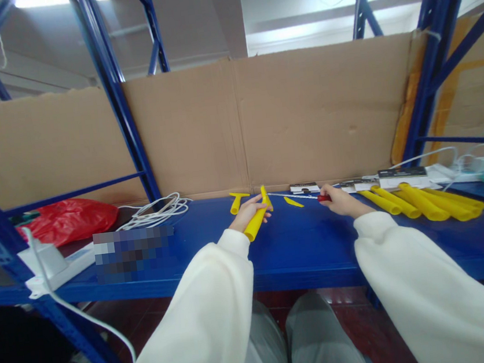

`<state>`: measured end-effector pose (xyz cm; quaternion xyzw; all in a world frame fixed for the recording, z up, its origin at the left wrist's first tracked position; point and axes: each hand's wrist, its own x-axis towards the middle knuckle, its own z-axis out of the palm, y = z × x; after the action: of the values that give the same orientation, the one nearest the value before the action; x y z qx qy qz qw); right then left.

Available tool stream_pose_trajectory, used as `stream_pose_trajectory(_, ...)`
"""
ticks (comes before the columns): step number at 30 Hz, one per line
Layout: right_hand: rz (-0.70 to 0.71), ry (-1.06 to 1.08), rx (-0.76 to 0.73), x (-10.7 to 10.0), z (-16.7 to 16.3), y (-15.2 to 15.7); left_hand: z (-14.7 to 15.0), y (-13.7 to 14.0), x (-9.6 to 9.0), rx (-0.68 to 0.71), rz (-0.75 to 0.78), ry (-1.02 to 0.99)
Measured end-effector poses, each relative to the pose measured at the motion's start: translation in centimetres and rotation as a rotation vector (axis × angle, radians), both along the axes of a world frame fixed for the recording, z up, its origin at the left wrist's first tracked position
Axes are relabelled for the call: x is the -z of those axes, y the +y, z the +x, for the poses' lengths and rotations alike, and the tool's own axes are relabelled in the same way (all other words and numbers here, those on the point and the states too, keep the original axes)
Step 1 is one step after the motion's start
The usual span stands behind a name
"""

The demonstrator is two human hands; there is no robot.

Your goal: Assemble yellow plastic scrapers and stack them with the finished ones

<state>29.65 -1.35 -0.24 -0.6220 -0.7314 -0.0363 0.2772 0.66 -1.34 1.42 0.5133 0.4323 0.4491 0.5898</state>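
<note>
My left hand is closed around a yellow tube-handled tool, whose wide hollow end points toward me and whose narrow crosspiece stands up at the far end. In my right hand is a screwdriver with a red handle. Its long thin shaft points left, and the tip is close to the yellow crosspiece; whether they touch I cannot tell. Between the hands a flat yellow blade-like piece lies on the blue table. A yellow T-shaped tool lies just beyond my left hand.
Several yellow tubes lie at the right, before small boxes. At the left are a white power strip, coiled white cable and a red plastic bag. Cardboard walls the back between blue posts.
</note>
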Motion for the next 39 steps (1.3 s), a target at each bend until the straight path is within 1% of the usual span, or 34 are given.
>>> stream_pose_trajectory(15, -0.006, -0.001, -0.012, 0.06, 0.13, 0.06, -0.01, -0.07, 0.05, 0.015, 0.008, -0.012)
stream_pose_trajectory(27, -0.045, 0.062, -0.027, 0.03, 0.11, -0.07, 0.08, -0.30, -0.07, 0.020, 0.012, -0.009)
stream_pose_trajectory(31, -0.063, 0.117, -0.087, 0.20, 0.11, 0.05, 0.05, -0.36, -0.14, 0.017, 0.010, -0.011)
stream_pose_trajectory(34, -0.104, 0.158, -0.134, 0.34, 0.16, 0.13, 0.06, -0.39, -0.17, 0.011, 0.005, -0.010)
stream_pose_trajectory(39, -0.146, 0.188, -0.180, 0.32, 0.18, 0.05, 0.02, -0.30, 0.13, 0.000, 0.019, 0.008)
